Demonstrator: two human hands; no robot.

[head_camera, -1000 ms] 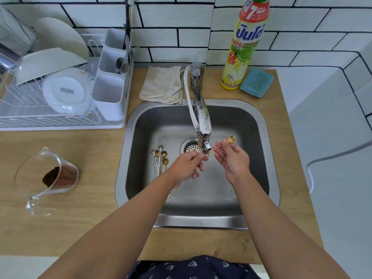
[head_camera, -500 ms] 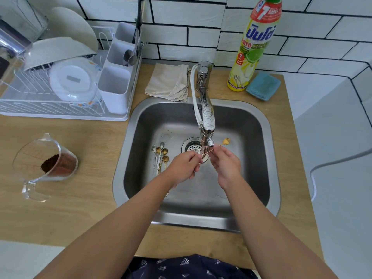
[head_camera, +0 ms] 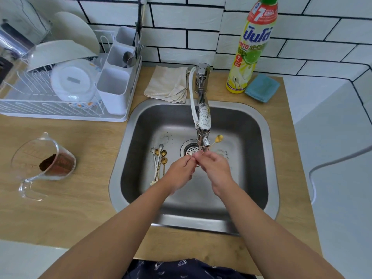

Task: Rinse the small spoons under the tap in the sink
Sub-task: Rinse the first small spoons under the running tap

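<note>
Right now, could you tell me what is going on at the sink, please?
A person is rinsing a small gold spoon under the tap. The right hand pinches its handle and the left hand meets it at the same spot. More small spoons lie on the sink floor, left of the drain.

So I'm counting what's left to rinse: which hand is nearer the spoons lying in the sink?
Left. The left hand is just right of the spoons; the right hand is beyond it.
</note>
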